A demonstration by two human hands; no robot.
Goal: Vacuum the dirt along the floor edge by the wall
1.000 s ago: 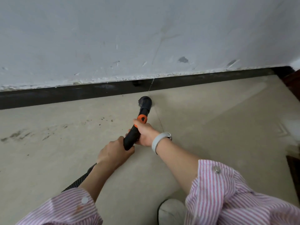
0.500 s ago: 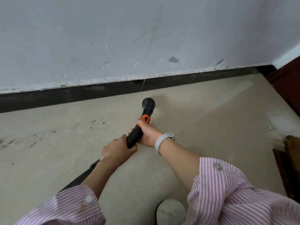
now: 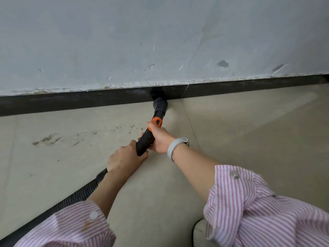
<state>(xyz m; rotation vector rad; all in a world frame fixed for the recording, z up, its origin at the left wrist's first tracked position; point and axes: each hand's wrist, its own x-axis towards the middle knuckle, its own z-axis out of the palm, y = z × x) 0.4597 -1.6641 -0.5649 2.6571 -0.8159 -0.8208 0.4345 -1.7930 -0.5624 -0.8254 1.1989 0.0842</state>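
A black vacuum wand [image 3: 146, 141] with an orange switch [image 3: 157, 121] points away from me at the wall. Its round black brush head [image 3: 159, 101] presses against the dark skirting board [image 3: 71, 100] where the floor meets the wall. My right hand [image 3: 160, 139] grips the wand just below the orange switch. My left hand [image 3: 124, 157] holds the wand's rear end, where the ribbed black hose [image 3: 74, 195] trails back to the lower left. Dark specks of dirt [image 3: 132, 128] lie on the beige floor left of the wand, with smudges [image 3: 47, 139] farther left.
The grey-white wall [image 3: 160, 41] is scuffed and chipped along its base. Beige floor tiles [image 3: 249, 131] stretch to the right. A pale shoe toe [image 3: 199, 232] shows at the bottom edge. Pink striped sleeves cover both forearms.
The wand has been pushed forward, and its brush head now touches the skirting board instead of hovering over the floor. The view has shifted left; the dark furniture at the right is gone.
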